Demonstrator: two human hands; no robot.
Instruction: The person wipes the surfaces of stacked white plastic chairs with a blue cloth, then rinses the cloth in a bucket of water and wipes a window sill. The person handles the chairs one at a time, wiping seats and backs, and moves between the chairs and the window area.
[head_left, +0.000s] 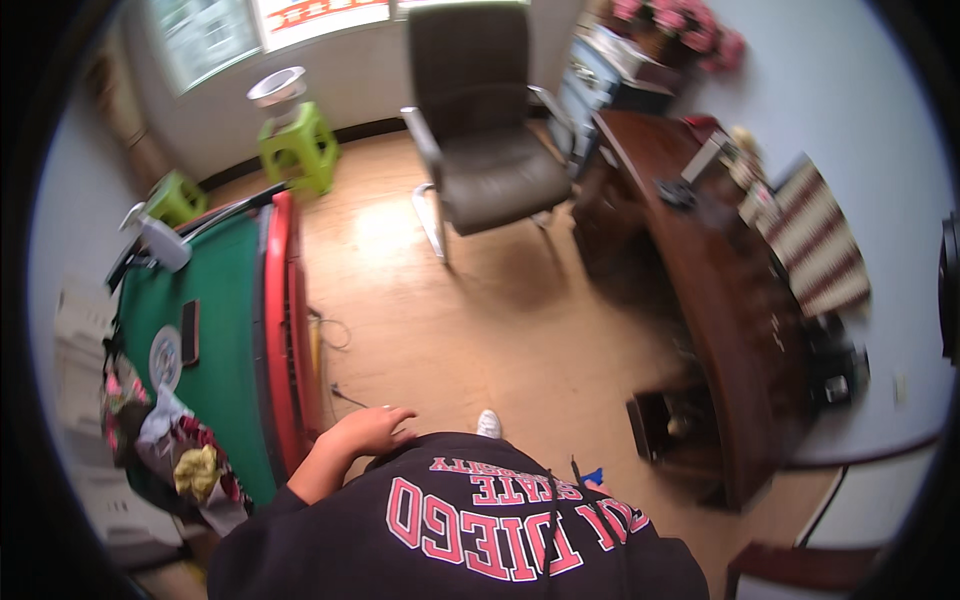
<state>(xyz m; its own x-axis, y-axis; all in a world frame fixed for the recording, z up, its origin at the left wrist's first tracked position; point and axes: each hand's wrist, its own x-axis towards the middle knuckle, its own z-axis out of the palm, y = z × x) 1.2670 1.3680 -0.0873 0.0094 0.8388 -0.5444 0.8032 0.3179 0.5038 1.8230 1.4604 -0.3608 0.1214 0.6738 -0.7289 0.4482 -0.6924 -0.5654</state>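
My left hand (381, 430) hangs in front of my body with its fingers apart and nothing in them. It is nearest to the red side of a table with a green felt top (221, 300). My right hand (599, 488) is mostly hidden by my dark sweatshirt (465, 555). Only a bit of it shows, at a small blue object (593, 476) that it seems to hold; what that object is, I cannot tell. One white shoe (488, 424) of mine shows on the wood-look floor (420, 337).
A spray bottle (166, 244), a phone (190, 332), a round disc (166, 358) and heaped cloths (191, 457) lie on the green table. Ahead are a dark office chair (499, 172) and a green plastic stool (300, 150). A brown wooden desk (694, 277) stands right; a cable (349, 396) crosses the floor.
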